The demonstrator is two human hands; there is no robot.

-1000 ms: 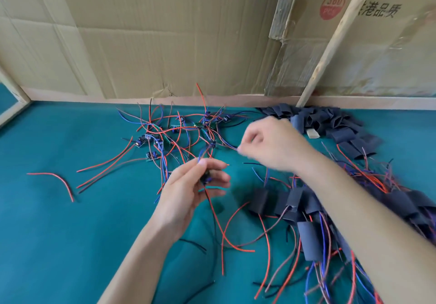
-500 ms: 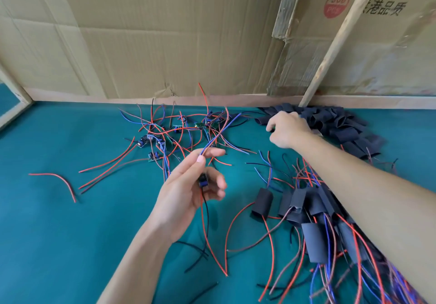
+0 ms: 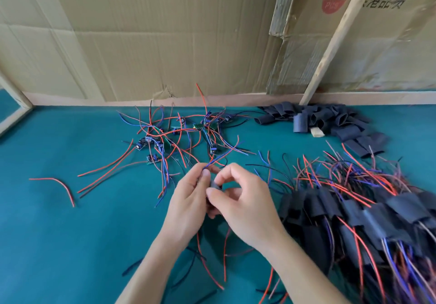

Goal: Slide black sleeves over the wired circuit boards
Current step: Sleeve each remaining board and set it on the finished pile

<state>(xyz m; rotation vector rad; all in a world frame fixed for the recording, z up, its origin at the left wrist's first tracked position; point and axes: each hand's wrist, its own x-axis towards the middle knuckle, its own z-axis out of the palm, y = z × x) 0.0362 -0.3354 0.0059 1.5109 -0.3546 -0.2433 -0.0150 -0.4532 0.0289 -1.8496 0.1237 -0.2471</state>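
Black sleeve [image 3: 215, 185], mostly hidden, sits near the middle of the teal table [image 3: 59, 233], pinched by the right hand [image 3: 245, 207] while the left hand [image 3: 192, 199] grips a wired board's red and blue leads [image 3: 224, 153] running up toward the far edge; its long axis cannot be told. Cardboard [image 3: 165, 32] behind reads "360 PCS". Loose boards [image 3: 179, 136], empty sleeves [image 3: 330, 122] and finished pieces [image 3: 354, 214] lie in three heaps, too tangled to count.
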